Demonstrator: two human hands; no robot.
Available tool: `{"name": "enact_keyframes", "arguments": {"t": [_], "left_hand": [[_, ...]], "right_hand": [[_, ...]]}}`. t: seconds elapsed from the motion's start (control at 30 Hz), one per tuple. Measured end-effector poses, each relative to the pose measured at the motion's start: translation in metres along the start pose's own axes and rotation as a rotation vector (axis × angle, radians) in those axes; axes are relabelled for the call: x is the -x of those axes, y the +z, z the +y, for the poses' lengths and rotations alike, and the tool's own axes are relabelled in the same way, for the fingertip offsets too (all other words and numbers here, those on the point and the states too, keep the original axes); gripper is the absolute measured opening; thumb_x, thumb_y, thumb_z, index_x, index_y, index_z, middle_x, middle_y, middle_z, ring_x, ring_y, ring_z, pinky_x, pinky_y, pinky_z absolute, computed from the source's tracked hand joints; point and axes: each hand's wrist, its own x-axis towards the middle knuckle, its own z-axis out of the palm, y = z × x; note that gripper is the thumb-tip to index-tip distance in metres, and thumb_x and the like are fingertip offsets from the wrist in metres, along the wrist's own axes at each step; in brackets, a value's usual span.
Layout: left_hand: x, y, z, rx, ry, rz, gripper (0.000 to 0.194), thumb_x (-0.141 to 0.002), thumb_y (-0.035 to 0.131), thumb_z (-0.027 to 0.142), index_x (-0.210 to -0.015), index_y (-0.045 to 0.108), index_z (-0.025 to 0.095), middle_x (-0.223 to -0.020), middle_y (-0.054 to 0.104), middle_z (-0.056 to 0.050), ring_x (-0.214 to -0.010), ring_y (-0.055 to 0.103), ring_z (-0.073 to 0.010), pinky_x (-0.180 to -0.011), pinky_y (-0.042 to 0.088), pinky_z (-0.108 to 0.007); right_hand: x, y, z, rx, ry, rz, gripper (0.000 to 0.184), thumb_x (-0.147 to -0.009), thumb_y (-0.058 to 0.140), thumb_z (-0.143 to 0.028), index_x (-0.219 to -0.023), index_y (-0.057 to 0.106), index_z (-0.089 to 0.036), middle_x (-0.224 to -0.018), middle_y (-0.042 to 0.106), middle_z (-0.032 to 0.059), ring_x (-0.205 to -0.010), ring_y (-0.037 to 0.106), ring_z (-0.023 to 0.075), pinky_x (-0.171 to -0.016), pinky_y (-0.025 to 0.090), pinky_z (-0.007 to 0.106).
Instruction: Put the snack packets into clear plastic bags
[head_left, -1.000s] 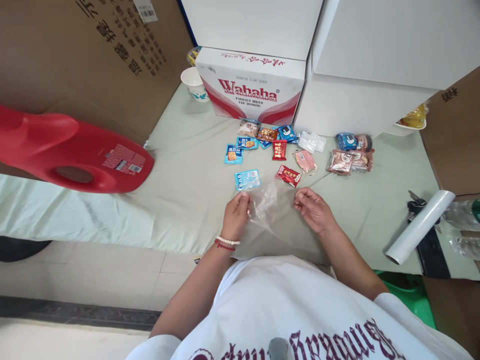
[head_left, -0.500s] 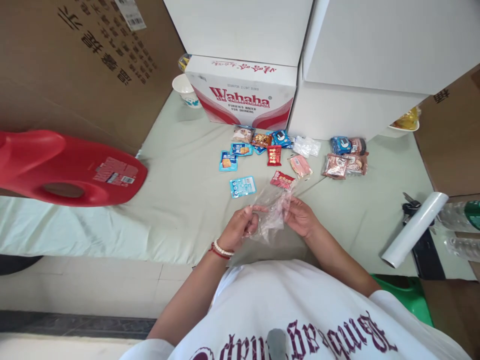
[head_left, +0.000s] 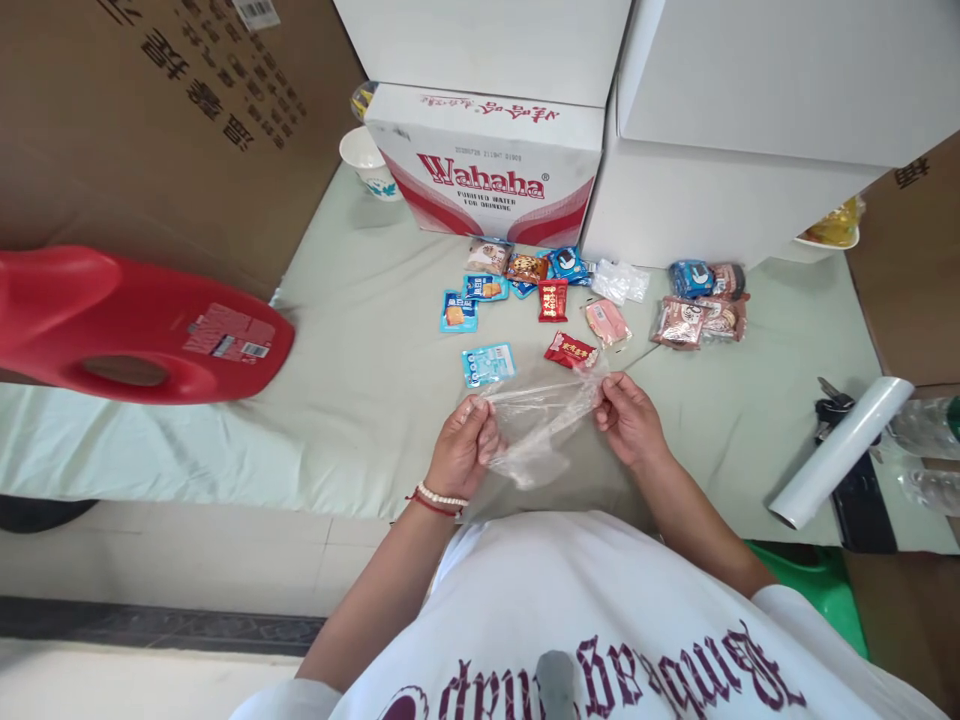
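Note:
A clear plastic bag (head_left: pixel 541 418) is stretched between my two hands above the front of the table. My left hand (head_left: pixel 463 445) pinches its left side, and my right hand (head_left: pixel 628 415) grips the opposite side. Just beyond the bag lie a light-blue snack packet (head_left: pixel 488 364) and a red snack packet (head_left: pixel 571 350), the red one close to the bag's far edge. Farther back are a pink packet (head_left: pixel 607 322), an upright-lying red packet (head_left: pixel 553 300), blue cracker packets (head_left: pixel 459 311) and a brown cookie packet (head_left: pixel 527 267).
A Wahaha carton (head_left: pixel 487 170) and white boxes (head_left: pixel 712 200) line the back. Wrapped snacks (head_left: pixel 681 320) and folded clear plastic (head_left: pixel 621 282) lie right of centre. A red jug (head_left: pixel 150 325) stands left, a paper cup (head_left: pixel 371 165) behind. At right are a white roll (head_left: pixel 844 452) and a black phone (head_left: pixel 866 505).
My right hand, earlier apart from the bag, has taken hold of it. The hands came together, then moved apart, spreading the bag between them. The view has shifted slightly.

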Motion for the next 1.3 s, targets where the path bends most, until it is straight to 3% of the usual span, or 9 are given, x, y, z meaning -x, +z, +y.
{"name": "enact_keyframes", "arguments": {"t": [0.17, 0.4, 0.63, 0.7, 0.83, 0.93, 1.03, 1.17, 1.3], "left_hand": [[-0.001, 0.007, 0.0, -0.145, 0.036, 0.111, 0.039, -0.087, 0.066, 0.061, -0.08, 0.059, 0.022, -0.046, 0.034, 0.011, -0.036, 0.022, -0.0062, -0.042, 0.029, -0.025], [0.008, 0.016, -0.018, -0.255, -0.006, 0.018, 0.058, -0.09, 0.051, 0.072, -0.108, 0.071, 0.02, -0.051, 0.034, 0.009, -0.038, 0.019, -0.0066, -0.043, 0.028, -0.026], [0.009, -0.018, 0.003, -0.234, -0.09, 0.108, 0.072, -0.083, 0.058, 0.078, -0.13, 0.063, 0.023, -0.068, 0.053, 0.005, -0.041, 0.026, -0.0046, -0.038, 0.024, -0.021], [0.01, -0.025, 0.01, -0.254, -0.135, 0.07, 0.077, -0.08, 0.06, 0.079, -0.133, 0.06, 0.024, -0.072, 0.056, 0.003, -0.041, 0.026, -0.0041, -0.038, 0.021, -0.022], [0.008, -0.031, 0.014, -0.292, -0.203, 0.019, 0.077, -0.077, 0.062, 0.08, -0.13, 0.06, 0.024, -0.069, 0.055, 0.005, -0.04, 0.022, -0.0039, -0.037, 0.021, -0.022], [0.002, -0.038, 0.011, -0.388, -0.158, 0.073, 0.058, -0.072, 0.075, 0.069, -0.099, 0.067, 0.018, -0.06, 0.046, 0.007, -0.044, 0.032, -0.0057, -0.041, 0.029, -0.021], [-0.002, -0.045, 0.006, -0.487, -0.036, 0.118, 0.046, -0.071, 0.079, 0.058, -0.072, 0.06, 0.017, -0.057, 0.046, 0.007, -0.049, 0.04, -0.0068, -0.049, 0.039, -0.021], [0.005, -0.043, -0.002, -0.444, -0.013, 0.117, 0.043, -0.08, 0.068, 0.061, -0.08, 0.053, 0.021, -0.06, 0.052, 0.008, -0.042, 0.039, -0.0071, -0.047, 0.044, -0.024], [0.016, -0.039, -0.013, -0.463, -0.074, 0.092, 0.045, -0.085, 0.058, 0.068, -0.092, 0.049, 0.024, -0.078, 0.058, 0.006, -0.043, 0.048, -0.0082, -0.047, 0.046, -0.026]], "right_hand": [[0.006, -0.007, -0.002, 0.202, -0.022, 0.184, 0.046, -0.078, 0.074, -0.066, -0.085, 0.056, -0.024, -0.071, 0.058, -0.0038, -0.054, 0.051, 0.0105, -0.044, 0.036, 0.023], [0.011, 0.02, 0.025, 0.479, 0.026, -0.068, 0.039, -0.073, 0.079, -0.057, -0.081, 0.063, -0.023, -0.069, 0.058, -0.0026, -0.062, 0.049, 0.0133, -0.055, 0.04, 0.026], [0.01, -0.005, -0.004, 0.101, 0.178, -0.128, 0.038, -0.07, 0.087, -0.049, -0.081, 0.063, -0.023, -0.089, 0.068, -0.0001, -0.084, 0.064, 0.0162, -0.082, 0.055, 0.034], [0.012, -0.015, -0.015, 0.022, 0.222, -0.129, 0.04, -0.071, 0.088, -0.05, -0.081, 0.059, -0.024, -0.079, 0.065, -0.0021, -0.082, 0.066, 0.0167, -0.086, 0.057, 0.038], [0.015, -0.027, -0.018, 0.159, 0.176, 0.006, 0.047, -0.067, 0.089, -0.054, -0.08, 0.055, -0.024, -0.053, 0.041, -0.0105, -0.052, 0.052, 0.0115, -0.066, 0.058, 0.033], [0.015, -0.034, -0.009, 0.374, 0.145, 0.086, 0.049, -0.068, 0.084, -0.061, -0.08, 0.054, -0.024, -0.052, 0.047, -0.0084, -0.047, 0.048, 0.0119, -0.046, 0.046, 0.026], [0.015, -0.038, 0.0, 0.475, 0.054, 0.114, 0.044, -0.074, 0.08, -0.06, -0.079, 0.056, -0.024, -0.057, 0.053, -0.0053, -0.051, 0.049, 0.0127, -0.046, 0.041, 0.025], [0.014, -0.032, 0.005, 0.399, -0.106, 0.137, 0.04, -0.078, 0.077, -0.058, -0.081, 0.055, -0.025, -0.085, 0.065, -0.0003, -0.076, 0.06, 0.0158, -0.067, 0.053, 0.029], [0.01, -0.027, 0.007, 0.401, -0.048, 0.19, 0.041, -0.084, 0.069, -0.062, -0.087, 0.048, -0.027, -0.075, 0.061, -0.0035, -0.056, 0.054, 0.014, -0.049, 0.043, 0.027]]}}
